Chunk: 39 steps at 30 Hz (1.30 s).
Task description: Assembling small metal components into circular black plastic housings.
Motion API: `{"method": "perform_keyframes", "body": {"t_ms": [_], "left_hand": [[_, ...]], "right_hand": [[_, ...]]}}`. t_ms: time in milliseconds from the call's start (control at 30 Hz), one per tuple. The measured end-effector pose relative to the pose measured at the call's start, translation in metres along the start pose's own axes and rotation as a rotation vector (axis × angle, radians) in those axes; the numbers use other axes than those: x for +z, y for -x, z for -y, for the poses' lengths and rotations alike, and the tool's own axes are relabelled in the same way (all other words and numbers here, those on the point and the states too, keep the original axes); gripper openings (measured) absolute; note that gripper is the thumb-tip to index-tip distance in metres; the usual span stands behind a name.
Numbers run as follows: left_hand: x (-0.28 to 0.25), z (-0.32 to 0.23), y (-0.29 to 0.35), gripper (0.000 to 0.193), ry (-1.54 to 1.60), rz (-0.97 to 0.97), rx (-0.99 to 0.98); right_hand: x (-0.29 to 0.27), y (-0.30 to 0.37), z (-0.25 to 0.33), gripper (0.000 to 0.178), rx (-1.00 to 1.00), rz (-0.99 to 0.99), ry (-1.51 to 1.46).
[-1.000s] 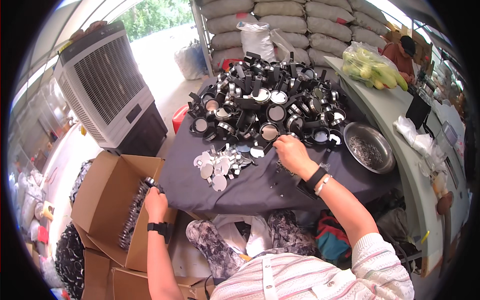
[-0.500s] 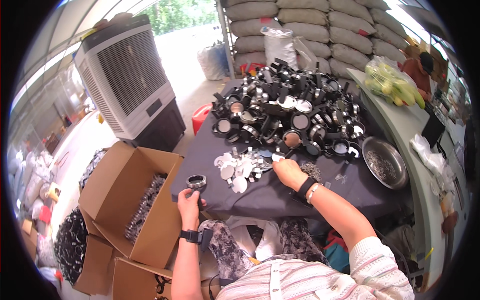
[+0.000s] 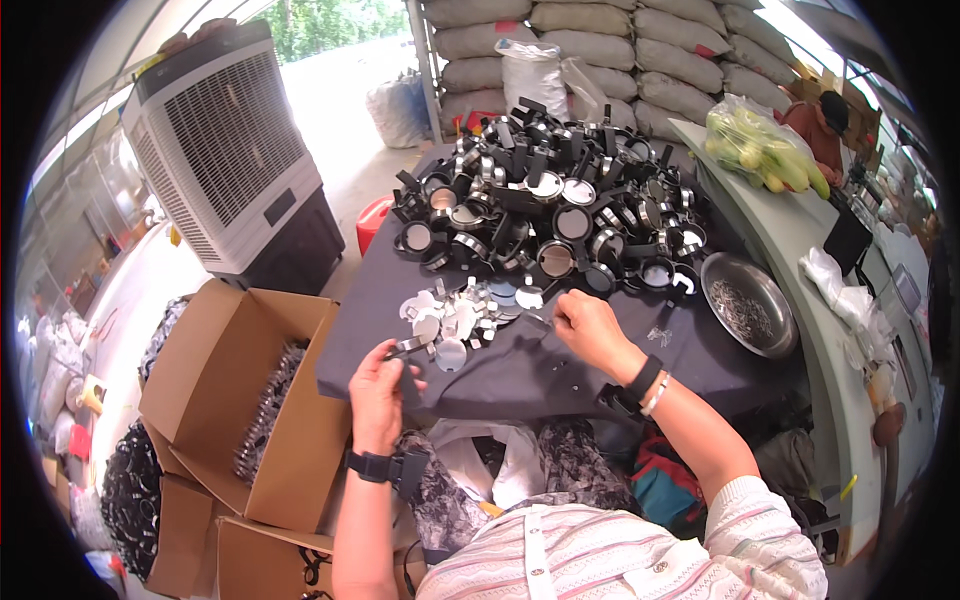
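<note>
My left hand [image 3: 376, 392] is closed around the black handle of a round metal-rimmed part [image 3: 404, 347], near the table's left front corner. The part is tilted, so its ring shows nearly edge-on. To its right lies a pile of flat silvery discs with tabs [image 3: 455, 318]. Over the table just right of these discs is my right hand [image 3: 592, 328], its thumb and fingers pinched together. Whatever lies in the pinch is too small to make out. Behind both hands rises a large heap of black-handled metal-rimmed parts [image 3: 560, 215], similar to the held one.
A steel bowl of small metal pieces [image 3: 735, 310] stands at the table's right. Open cardboard boxes [image 3: 290, 400] sit left, below a tall air cooler [image 3: 225, 150]. A side bench [image 3: 780, 215] bears a bag of green produce [image 3: 755, 150]; another person [image 3: 820, 130] sits beyond. Sacks [image 3: 590, 50] are stacked behind.
The left hand's part has turned from ring face up to nearly edge-on. My right hand has drawn away from the discs, slightly right, fingers still pinched. The whole view has shifted a little.
</note>
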<state>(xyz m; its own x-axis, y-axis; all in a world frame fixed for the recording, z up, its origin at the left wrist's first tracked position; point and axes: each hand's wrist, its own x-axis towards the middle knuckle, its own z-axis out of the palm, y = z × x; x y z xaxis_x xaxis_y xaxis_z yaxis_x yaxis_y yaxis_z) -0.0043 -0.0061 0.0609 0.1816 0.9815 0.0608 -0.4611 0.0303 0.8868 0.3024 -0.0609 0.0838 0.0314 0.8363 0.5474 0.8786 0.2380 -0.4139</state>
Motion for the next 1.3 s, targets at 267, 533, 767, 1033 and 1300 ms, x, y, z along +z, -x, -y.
{"method": "perform_keyframes", "body": {"t_ms": [267,533,767,1033,1300], "left_hand": [[0.093,0.074,0.009,0.037,-0.079,0.389,-0.086],[0.1,0.103,0.001,0.072,-0.407,0.29,0.013],[0.097,0.111,-0.001,0.073,-0.325,0.361,-0.057],[0.097,0.108,0.001,0.079,-0.266,0.383,-0.056],[0.093,0.114,-0.004,0.065,-0.201,0.406,-0.105]], "right_hand": [[-0.014,0.051,0.004,0.008,-0.002,0.129,-0.002],[-0.016,0.042,0.002,0.012,-0.085,-0.191,-0.062],[0.034,0.021,0.0,0.013,-0.269,-0.209,-0.025],[0.04,0.026,-0.003,0.015,-0.299,-0.066,0.035],[0.037,0.023,0.002,0.019,-0.405,-0.039,0.012]]}}
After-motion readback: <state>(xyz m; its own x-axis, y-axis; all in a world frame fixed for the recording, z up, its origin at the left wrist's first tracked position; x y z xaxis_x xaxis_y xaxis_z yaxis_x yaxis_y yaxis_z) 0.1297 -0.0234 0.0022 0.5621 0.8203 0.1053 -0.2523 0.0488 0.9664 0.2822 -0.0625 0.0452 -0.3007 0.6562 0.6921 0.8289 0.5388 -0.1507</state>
